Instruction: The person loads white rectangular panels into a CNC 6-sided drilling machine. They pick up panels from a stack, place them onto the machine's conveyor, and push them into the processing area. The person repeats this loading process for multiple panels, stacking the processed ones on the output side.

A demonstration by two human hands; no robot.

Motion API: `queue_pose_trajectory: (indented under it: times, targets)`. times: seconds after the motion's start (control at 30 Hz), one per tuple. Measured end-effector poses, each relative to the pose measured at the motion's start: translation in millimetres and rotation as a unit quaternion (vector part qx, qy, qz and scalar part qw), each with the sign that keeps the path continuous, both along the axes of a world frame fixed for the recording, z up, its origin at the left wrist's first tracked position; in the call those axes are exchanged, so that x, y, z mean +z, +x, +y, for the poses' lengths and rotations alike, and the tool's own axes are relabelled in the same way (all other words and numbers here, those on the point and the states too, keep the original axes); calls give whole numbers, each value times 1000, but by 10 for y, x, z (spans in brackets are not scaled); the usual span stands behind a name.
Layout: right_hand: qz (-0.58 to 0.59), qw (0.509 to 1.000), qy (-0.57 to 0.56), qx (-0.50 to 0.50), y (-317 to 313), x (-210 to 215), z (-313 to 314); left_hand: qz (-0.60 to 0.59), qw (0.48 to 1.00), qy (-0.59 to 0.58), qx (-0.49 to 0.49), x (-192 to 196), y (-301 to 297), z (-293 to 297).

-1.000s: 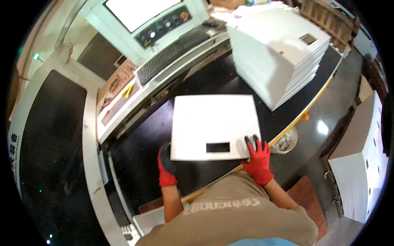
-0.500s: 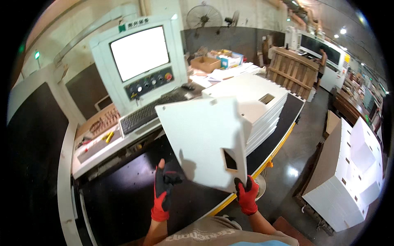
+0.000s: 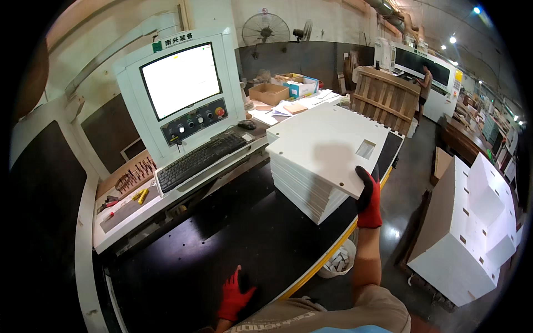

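A white panel (image 3: 327, 137) with a rectangular cutout and small round holes lies on top of a stack of similar white panels (image 3: 300, 194). Its near right corner sticks out a little past the stack. My right hand (image 3: 369, 200), in a red and black glove, grips that corner with the thumb on the upper face and the other fingers partly hidden at the edge. My left hand (image 3: 235, 294), gloved the same way, hovers over the near part of the black table (image 3: 183, 266). Its fingers are spread and it holds nothing.
A control console (image 3: 172, 83) with a lit screen, keyboard (image 3: 200, 158) and mouse (image 3: 246, 124) stands at the left. A tray of tool bits (image 3: 136, 172) is beside it. White panels (image 3: 444, 244) are piled low at the right. A bucket of scraps (image 3: 338, 261) stands below the table's yellow edge.
The panel went from being held up tilted in front of the stack to lying on top of it. My right hand moved forward with it; my left hand dropped back toward me.
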State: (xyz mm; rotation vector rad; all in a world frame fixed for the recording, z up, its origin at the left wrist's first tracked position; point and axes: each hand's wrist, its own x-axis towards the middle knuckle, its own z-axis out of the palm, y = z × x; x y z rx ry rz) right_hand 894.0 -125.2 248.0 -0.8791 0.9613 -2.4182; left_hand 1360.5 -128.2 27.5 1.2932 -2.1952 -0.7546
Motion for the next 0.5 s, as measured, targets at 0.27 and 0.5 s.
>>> queue_pose_trajectory:
  times: [0.27,0.5]
  targets:
    - [21,995,40,-86,-628,-369,-934,-93,987,-121,49,-178,-197,57]
    - [2,978,74,-196,-698,-373,-1298,-103,987,-113,44,-198,-182,35]
